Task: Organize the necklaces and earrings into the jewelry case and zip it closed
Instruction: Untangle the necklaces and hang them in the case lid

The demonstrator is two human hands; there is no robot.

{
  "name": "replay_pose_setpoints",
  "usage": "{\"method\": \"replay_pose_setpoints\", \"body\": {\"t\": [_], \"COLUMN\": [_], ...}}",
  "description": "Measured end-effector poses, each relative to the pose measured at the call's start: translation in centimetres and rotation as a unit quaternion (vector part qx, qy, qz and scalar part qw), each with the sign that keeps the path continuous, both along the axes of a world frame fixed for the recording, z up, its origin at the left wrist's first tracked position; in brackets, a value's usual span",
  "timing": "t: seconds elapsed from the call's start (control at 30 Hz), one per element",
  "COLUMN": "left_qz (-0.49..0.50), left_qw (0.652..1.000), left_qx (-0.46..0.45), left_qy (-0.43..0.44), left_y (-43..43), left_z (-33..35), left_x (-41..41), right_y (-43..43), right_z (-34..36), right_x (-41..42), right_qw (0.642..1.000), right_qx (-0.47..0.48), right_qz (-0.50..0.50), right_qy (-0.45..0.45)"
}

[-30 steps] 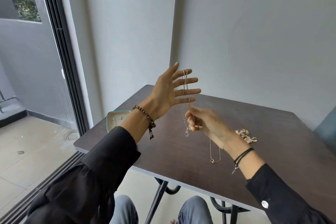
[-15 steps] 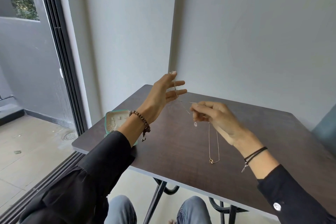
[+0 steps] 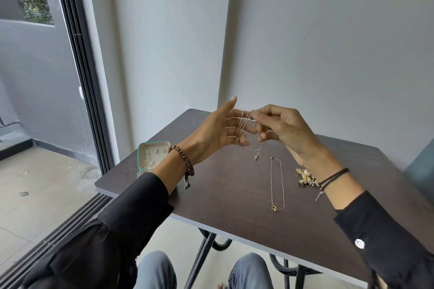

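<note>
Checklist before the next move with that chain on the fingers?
1. Jewelry case open: ok, lies open at the table's left edge.
2. Silver necklace secured: ok, looped round the left hand's straight fingers, right hand pinching it.
3. Chain free of knots: cannot tell.
4. Free slot in case: cannot tell, wrist hides part.
5. Everything else packed: not ok, gold necklace and earrings lie on the table.

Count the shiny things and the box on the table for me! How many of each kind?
Necklaces: 2, the held necklace looped over the left hand and pinched by the right hand, and the loose necklace flat on the table.
Earring heap: 1, pieces too small to count.
Jewelry case: 1, open.
Total: 4.
</note>
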State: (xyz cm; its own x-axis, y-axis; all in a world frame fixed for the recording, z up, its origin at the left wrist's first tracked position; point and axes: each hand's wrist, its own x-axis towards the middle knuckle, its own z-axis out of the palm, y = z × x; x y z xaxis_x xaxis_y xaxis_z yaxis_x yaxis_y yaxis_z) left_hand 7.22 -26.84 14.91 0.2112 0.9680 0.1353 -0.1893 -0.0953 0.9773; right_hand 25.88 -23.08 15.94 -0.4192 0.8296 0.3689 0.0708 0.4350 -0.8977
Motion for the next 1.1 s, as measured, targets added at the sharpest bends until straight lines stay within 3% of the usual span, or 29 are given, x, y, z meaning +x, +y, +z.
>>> {"method": "replay_pose_setpoints", "body": {"t": [0.27, 0.47, 0.63, 0.9, 1.1], "left_qz": [-0.003, -0.028, -0.049, -0.082, -0.015], "left_qw": [0.999, 0.999, 0.998, 0.996, 0.997], "left_qx": [-0.025, -0.028, -0.023, -0.044, -0.055], "left_qy": [0.033, 0.025, 0.018, 0.003, -0.046], "left_y": [-0.2, -0.2, 0.0, 0.3, 0.8], "left_z": [0.6, 0.7, 0.7, 0.4, -0.2], "left_x": [0.0, 0.3, 0.5, -0.2, -0.1], "right_y": [0.3, 0.0, -0.6, -0.4, 0.0], "right_z": [-1.3, -1.5, -1.6, -1.7, -1.8], "right_x": [-0.2, -0.4, -0.8, -0.8, -1.1], "right_qw": [0.999, 0.997, 0.979, 0.970, 0.947], "right_qx": [0.013, -0.058, -0.147, -0.181, -0.234], "right_qz": [-0.037, 0.009, 0.068, 0.103, 0.106], "right_qy": [0.022, 0.046, 0.126, 0.124, 0.192]}}
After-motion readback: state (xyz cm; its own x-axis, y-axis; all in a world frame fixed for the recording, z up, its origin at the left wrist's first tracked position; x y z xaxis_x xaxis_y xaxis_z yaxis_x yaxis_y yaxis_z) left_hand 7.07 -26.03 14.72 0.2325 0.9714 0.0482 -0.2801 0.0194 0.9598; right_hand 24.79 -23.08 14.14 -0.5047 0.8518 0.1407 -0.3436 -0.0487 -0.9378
